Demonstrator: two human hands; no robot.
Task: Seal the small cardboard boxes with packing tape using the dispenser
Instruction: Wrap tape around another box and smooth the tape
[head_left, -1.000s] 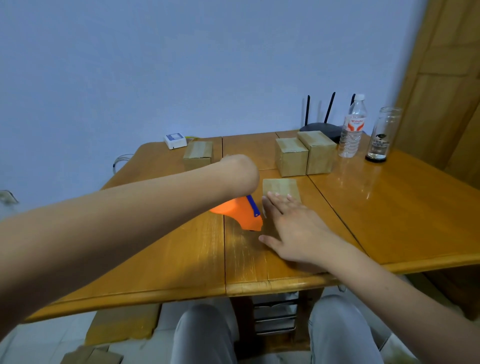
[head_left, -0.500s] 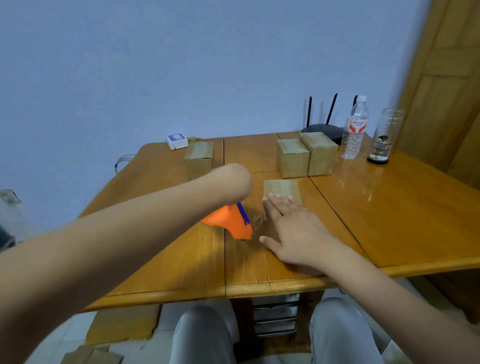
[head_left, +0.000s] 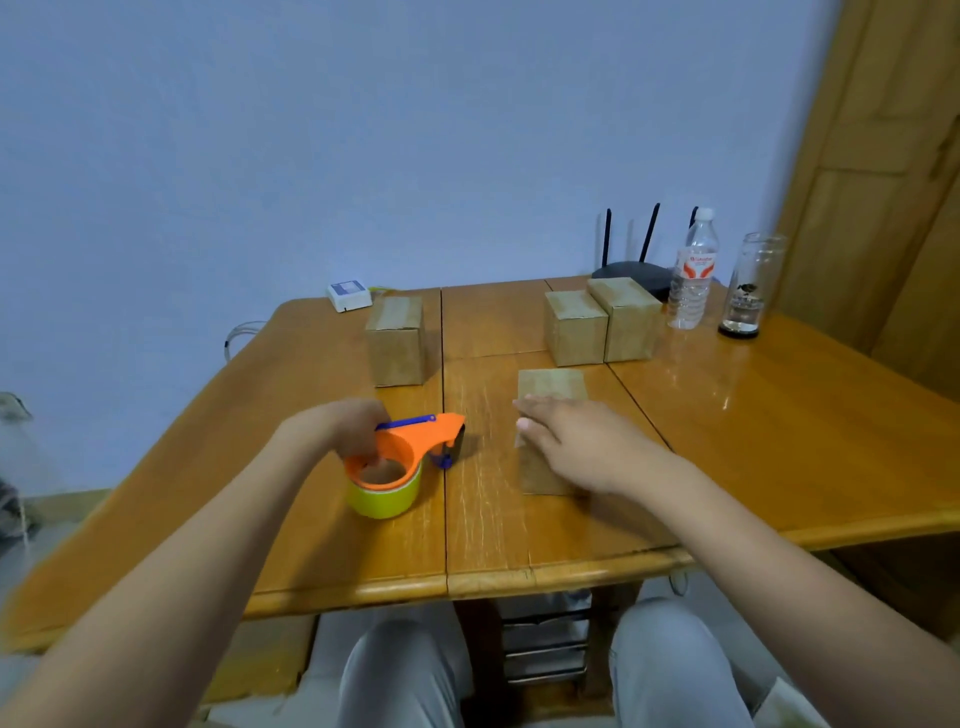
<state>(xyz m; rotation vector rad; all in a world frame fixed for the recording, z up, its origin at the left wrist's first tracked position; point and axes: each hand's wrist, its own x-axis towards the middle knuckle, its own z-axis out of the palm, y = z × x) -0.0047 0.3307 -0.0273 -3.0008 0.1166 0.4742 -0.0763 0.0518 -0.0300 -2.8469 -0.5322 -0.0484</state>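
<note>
Wooden table (head_left: 322, 535); left hand (head_left: 343, 431) grips tape dispenser (head_left: 402, 457); right hand (head_left: 582, 447) flat, fingers straight, on box (head_left: 551, 387).

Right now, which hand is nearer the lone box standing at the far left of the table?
Left. The left hand grips the tape dispenser just in front of that box; the right hand rests flat on the near box, further to the right.

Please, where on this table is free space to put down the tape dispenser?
Free patches: the right leaf of the table, in front of the glass jar; the near-left corner beside the tape dispenser. Crowded: the back right, with two boxes, bottle and router.
</note>
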